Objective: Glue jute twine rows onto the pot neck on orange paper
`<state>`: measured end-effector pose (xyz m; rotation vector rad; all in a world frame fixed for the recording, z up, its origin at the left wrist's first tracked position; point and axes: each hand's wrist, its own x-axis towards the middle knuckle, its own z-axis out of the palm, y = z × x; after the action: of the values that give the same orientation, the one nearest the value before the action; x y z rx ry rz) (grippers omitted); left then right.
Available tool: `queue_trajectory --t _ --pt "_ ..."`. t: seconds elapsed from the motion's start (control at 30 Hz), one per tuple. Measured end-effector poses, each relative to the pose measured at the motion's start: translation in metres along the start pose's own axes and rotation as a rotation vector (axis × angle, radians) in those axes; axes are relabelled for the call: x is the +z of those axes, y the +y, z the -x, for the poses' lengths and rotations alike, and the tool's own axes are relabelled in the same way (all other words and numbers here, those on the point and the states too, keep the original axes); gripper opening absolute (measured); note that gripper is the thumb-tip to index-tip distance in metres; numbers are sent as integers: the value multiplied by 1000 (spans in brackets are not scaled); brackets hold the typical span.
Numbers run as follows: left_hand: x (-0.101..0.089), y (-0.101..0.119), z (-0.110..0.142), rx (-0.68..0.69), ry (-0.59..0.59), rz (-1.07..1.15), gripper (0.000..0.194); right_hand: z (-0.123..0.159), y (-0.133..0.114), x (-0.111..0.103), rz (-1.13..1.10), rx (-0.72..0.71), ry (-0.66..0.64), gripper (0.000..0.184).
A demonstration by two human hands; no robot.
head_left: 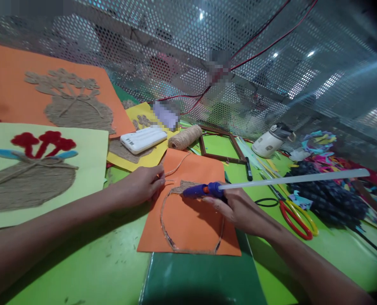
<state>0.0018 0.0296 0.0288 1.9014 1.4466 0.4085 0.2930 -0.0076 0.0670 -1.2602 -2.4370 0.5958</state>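
Observation:
My right hand (239, 209) is closed round a purple glue gun (202, 190) with a long white glue stick (296, 178) jutting out behind it. Its nozzle points left at a patch of jute on an orange paper sheet (191, 216). A jute outline curves round the lower part of that sheet. My left hand (142, 184) rests on the sheet's top left edge, fingers pinched on a strand of jute twine (175, 168) that runs back to the twine spool (185, 137).
Finished jute pictures on an orange sheet (13, 84) and a pale green sheet (80, 169) lie at the left. A white power bank (143, 140), a wooden frame (222, 146), a white bottle (271, 142), red and yellow scissors (294, 216) and coloured paper scraps (328, 165) sit behind and right. Perforated metal mesh (239, 42) stands at the back.

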Motion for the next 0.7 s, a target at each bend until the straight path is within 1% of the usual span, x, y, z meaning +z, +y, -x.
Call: queue_trajectory --t 0.3,0.53,0.7 --pt "1 -3 -1 -8 -5 -9 26 4 -1 -5 -9 -26 12 31" --pt "0 -2 -1 -20 -9 -26 30 9 1 -9 -5 58 -7 35" --pt "-1 -2 -2 -23 -14 -38 28 13 4 -11 2 115 -22 37"
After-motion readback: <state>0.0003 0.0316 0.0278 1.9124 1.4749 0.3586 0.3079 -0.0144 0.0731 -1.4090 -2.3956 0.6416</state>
